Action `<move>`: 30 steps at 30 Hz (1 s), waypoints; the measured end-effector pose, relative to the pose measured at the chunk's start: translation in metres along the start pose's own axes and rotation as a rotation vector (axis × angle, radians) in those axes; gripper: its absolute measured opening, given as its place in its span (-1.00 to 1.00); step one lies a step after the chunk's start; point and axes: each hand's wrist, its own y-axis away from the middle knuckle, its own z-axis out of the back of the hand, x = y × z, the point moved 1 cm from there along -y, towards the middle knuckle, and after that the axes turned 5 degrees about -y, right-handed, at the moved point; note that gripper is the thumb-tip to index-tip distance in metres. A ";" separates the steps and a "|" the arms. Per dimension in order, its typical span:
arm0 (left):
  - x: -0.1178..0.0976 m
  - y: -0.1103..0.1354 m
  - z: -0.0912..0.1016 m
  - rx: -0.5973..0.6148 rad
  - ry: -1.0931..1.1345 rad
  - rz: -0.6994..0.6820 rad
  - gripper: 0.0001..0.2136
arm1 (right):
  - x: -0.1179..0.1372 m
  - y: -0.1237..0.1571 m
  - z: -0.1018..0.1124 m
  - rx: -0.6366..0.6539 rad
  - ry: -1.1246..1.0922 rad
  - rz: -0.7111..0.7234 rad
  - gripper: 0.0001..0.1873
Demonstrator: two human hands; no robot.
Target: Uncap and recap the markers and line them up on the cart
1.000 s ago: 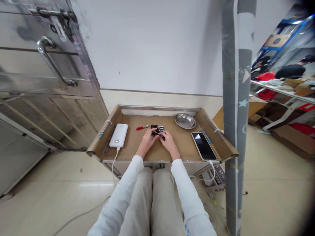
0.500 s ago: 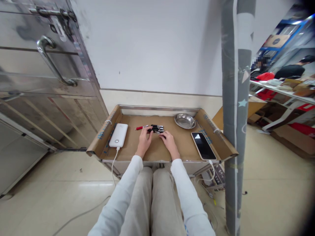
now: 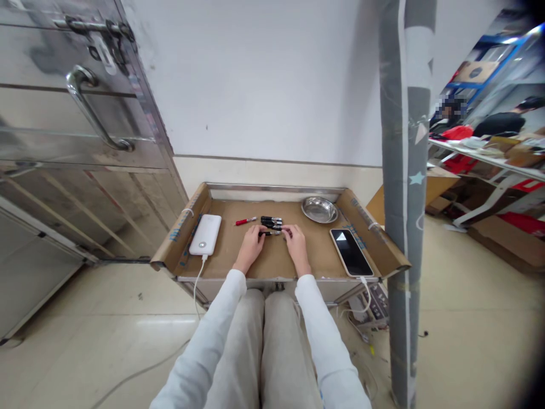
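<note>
Several black markers (image 3: 271,219) lie side by side on the brown covering of the cart top (image 3: 232,258). A separate black pen (image 3: 271,233), with a lighter part toward its right end, lies crosswise in front of them, between my hands. My left hand (image 3: 251,247) has its thumb and fingers closed on the pen's left end. Just past the pen's right end is my right hand (image 3: 296,245), its fingers bent and thumb slightly apart, with nothing visible between them. A red pen (image 3: 246,221) rests to the left of the markers.
On the left is a white power bank (image 3: 205,235) with a cable. A round metal dish (image 3: 319,210) stands at the back right, and a cabled phone (image 3: 351,253) lies in front of it. Raised sides edge the cart; a wrapped pole (image 3: 406,187) stands to its right.
My hands have drawn slightly back toward me and moved off the markers. The black pen now lies in front of the group, and the red pen is fully uncovered.
</note>
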 end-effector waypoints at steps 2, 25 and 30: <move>-0.002 -0.001 0.002 -0.014 -0.062 0.004 -0.77 | 0.000 0.000 0.001 -0.017 0.022 -0.004 -0.78; 0.006 0.018 0.007 0.015 -0.031 0.076 -0.92 | 0.003 -0.001 0.001 -0.026 -0.042 -0.010 -0.73; 0.003 -0.002 -0.003 -0.101 -0.074 0.058 -0.88 | 0.005 -0.001 0.000 -0.009 -0.069 0.005 -0.75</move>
